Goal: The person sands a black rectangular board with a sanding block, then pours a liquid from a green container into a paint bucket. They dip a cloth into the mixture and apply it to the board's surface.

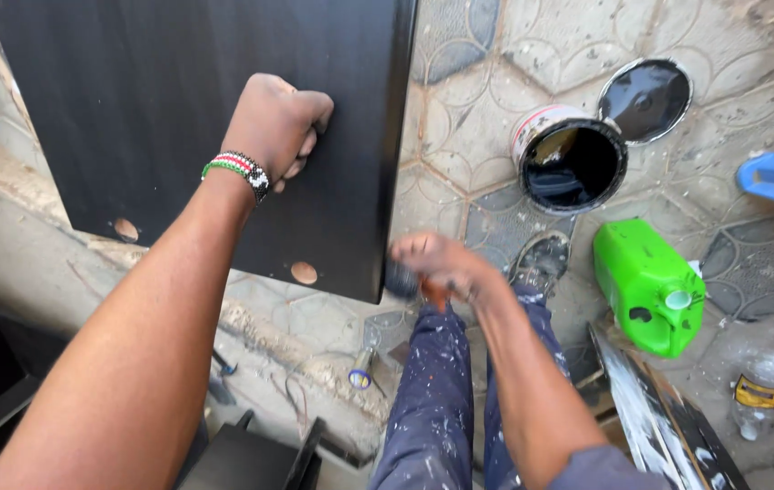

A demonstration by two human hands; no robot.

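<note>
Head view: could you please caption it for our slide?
Left hand steadies a black panel; right hand holds something blurred near an open paint can.

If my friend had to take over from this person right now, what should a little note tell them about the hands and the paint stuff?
Left hand: closed in a fist, resting against the black board and steadying it.
Right hand: blurred, grip shut on a small tool with an orange handle at the board's lower right edge; what kind of tool cannot be told.
Things: open paint can of black paint on the tiled ground, its lid lying beside it; green jug near the right foot.
Done: the board's face looks fully black.
Left: two round holes near the bottom edge show bare wood; the edge probably still needs work.
</note>
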